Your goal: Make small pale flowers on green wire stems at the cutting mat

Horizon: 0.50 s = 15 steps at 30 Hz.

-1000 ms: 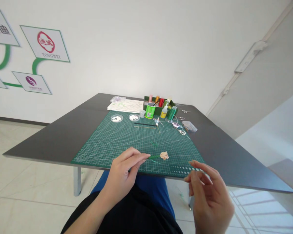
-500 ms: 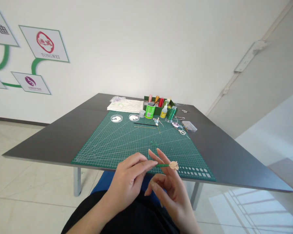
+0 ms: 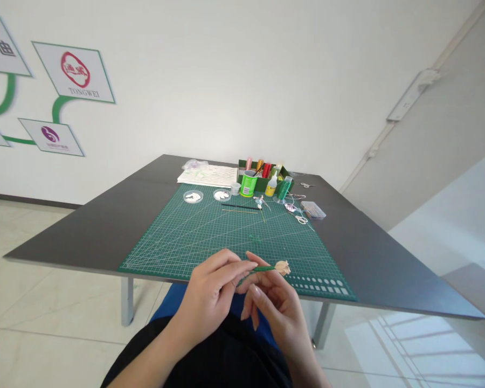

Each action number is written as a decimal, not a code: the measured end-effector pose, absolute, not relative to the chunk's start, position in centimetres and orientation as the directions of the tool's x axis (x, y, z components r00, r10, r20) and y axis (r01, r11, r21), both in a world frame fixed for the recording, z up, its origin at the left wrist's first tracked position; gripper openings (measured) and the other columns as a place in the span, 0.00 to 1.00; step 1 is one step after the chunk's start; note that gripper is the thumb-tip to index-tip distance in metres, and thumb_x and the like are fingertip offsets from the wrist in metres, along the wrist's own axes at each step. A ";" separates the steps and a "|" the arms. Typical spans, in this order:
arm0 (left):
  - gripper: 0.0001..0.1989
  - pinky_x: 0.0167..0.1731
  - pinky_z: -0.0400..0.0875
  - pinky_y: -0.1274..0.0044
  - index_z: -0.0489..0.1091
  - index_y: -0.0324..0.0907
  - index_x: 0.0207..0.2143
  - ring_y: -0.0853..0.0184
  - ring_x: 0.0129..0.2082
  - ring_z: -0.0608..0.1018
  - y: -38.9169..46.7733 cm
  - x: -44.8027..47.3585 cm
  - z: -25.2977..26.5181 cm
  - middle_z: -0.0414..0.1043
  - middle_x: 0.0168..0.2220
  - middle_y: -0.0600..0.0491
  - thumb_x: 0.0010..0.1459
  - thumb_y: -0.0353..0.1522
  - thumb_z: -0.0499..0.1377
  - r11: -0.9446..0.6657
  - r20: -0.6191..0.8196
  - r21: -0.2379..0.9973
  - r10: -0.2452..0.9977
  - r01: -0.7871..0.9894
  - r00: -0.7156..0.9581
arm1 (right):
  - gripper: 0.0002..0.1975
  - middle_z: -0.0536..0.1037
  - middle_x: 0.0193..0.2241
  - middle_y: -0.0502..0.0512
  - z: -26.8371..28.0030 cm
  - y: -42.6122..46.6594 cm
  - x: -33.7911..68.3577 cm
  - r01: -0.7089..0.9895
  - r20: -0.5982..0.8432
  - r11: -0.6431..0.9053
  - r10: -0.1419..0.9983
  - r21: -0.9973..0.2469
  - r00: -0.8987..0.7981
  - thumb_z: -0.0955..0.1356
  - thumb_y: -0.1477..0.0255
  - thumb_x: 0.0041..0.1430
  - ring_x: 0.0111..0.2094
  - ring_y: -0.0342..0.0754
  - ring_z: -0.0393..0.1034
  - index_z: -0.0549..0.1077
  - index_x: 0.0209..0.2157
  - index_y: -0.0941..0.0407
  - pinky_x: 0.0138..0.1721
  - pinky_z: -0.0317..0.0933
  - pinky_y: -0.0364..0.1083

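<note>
A small cream artificial flower point(image 3: 283, 268) with a green wrapped stem point(image 3: 265, 268) lies sideways just above the near edge of the green cutting mat point(image 3: 210, 237). My left hand point(image 3: 214, 288) pinches the stem between thumb and fingers, the bloom pointing right. Beneath and behind the stem is my right hand point(image 3: 275, 302), one finger stretched up behind the stem. Its thumb and other fingers are curled together close to my left fingertips. Whatever they pinch is too small or hidden to make out. Some green scraps point(image 3: 254, 238) lie on the mat beyond the hands.
Two shallow dishes point(image 3: 193, 196), a black stick point(image 3: 240, 206), a green can point(image 3: 248, 184), a glue bottle point(image 3: 271, 185) and a green thread spool point(image 3: 284, 187) stand or lie farther back. White-handled scissors point(image 3: 301, 220) and a clear plastic box point(image 3: 313, 210) are at the right.
My right fingers have curled in and moved closer to my left fingertips. The flower has shifted slightly left and up, still in my left hand.
</note>
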<state>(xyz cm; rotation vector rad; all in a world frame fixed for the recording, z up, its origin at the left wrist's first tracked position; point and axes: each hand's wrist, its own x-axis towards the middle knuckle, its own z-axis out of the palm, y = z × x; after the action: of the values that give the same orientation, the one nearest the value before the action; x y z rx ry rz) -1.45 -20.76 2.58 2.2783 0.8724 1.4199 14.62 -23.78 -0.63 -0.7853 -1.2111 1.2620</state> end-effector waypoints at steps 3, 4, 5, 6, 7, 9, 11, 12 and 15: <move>0.14 0.35 0.72 0.82 0.76 0.44 0.48 0.72 0.35 0.77 -20.5 -1.5 2.5 0.75 0.37 0.52 0.67 0.24 0.56 -0.758 0.695 0.566 0.650 0.322 0.307 | 0.28 0.76 0.26 0.50 -1.1 -23.6 14.7 -0.291 0.227 0.190 0.969 -0.938 -0.100 0.68 0.65 0.67 0.19 0.41 0.70 0.63 0.65 0.56 0.17 0.62 0.37; 0.13 0.35 0.72 0.82 0.77 0.44 0.48 0.73 0.35 0.77 -20.4 -1.5 2.5 0.75 0.37 0.52 0.67 0.24 0.56 -0.758 0.697 0.568 0.650 0.320 0.303 | 0.27 0.75 0.23 0.49 -1.2 -23.6 14.7 -0.289 0.224 0.187 0.970 -0.939 -0.098 0.68 0.66 0.68 0.18 0.40 0.69 0.63 0.65 0.56 0.16 0.61 0.37; 0.13 0.35 0.72 0.82 0.77 0.44 0.47 0.73 0.35 0.77 -20.3 -1.5 2.4 0.75 0.37 0.53 0.67 0.24 0.56 -0.759 0.699 0.568 0.649 0.320 0.299 | 0.27 0.73 0.21 0.47 -1.4 -23.6 14.7 -0.285 0.223 0.187 0.970 -0.940 -0.097 0.67 0.66 0.68 0.17 0.40 0.68 0.63 0.65 0.57 0.16 0.60 0.36; 0.13 0.35 0.72 0.82 0.77 0.44 0.47 0.73 0.35 0.77 -20.3 -1.5 2.5 0.75 0.36 0.53 0.67 0.24 0.56 -0.759 0.700 0.567 0.649 0.320 0.298 | 0.27 0.72 0.20 0.46 -1.6 -23.7 14.7 -0.281 0.225 0.190 0.970 -0.941 -0.096 0.67 0.65 0.69 0.16 0.39 0.66 0.63 0.65 0.57 0.16 0.59 0.36; 0.13 0.35 0.72 0.82 0.77 0.44 0.47 0.73 0.35 0.77 -20.3 -1.5 2.5 0.75 0.36 0.52 0.67 0.24 0.56 -0.759 0.701 0.566 0.649 0.321 0.297 | 0.26 0.72 0.19 0.45 -1.8 -23.7 14.7 -0.278 0.228 0.195 0.969 -0.941 -0.094 0.67 0.65 0.69 0.15 0.39 0.65 0.64 0.64 0.57 0.15 0.58 0.36; 0.13 0.35 0.72 0.82 0.77 0.44 0.48 0.73 0.35 0.77 -20.3 -1.6 2.5 0.75 0.37 0.52 0.67 0.24 0.56 -0.758 0.701 0.566 0.649 0.324 0.295 | 0.24 0.72 0.18 0.45 -2.2 -23.8 14.7 -0.281 0.235 0.205 0.969 -0.938 -0.076 0.66 0.64 0.69 0.14 0.39 0.64 0.65 0.62 0.56 0.14 0.56 0.35; 0.13 0.35 0.72 0.82 0.77 0.45 0.48 0.73 0.35 0.77 -20.2 -1.6 2.6 0.75 0.37 0.53 0.67 0.25 0.56 -0.755 0.699 0.568 0.653 0.327 0.292 | 0.22 0.72 0.17 0.45 -2.5 -23.9 14.7 -0.283 0.223 0.200 0.973 -0.938 -0.054 0.66 0.62 0.69 0.13 0.39 0.64 0.67 0.60 0.56 0.13 0.55 0.35; 0.13 0.35 0.72 0.83 0.77 0.45 0.48 0.73 0.35 0.77 -20.2 -1.6 2.7 0.75 0.37 0.53 0.67 0.25 0.56 -0.754 0.698 0.570 0.654 0.327 0.290 | 0.21 0.72 0.17 0.45 -2.5 -24.0 14.7 -0.282 0.212 0.191 0.976 -0.940 -0.046 0.66 0.62 0.69 0.13 0.39 0.64 0.68 0.59 0.57 0.13 0.55 0.35; 0.13 0.35 0.72 0.83 0.77 0.45 0.48 0.74 0.35 0.77 -20.1 -1.6 2.7 0.75 0.37 0.54 0.67 0.24 0.56 -0.751 0.697 0.572 0.657 0.329 0.286 | 0.21 0.72 0.16 0.45 -2.4 -24.2 14.8 -0.262 0.167 0.146 0.984 -0.954 -0.059 0.66 0.61 0.69 0.12 0.38 0.62 0.68 0.57 0.59 0.13 0.54 0.35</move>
<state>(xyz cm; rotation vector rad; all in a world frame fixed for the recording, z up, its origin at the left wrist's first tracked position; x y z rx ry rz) -1.64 -20.13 2.69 2.2430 0.8963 1.4512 14.78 -24.19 -2.37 -0.8639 -1.1434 1.2609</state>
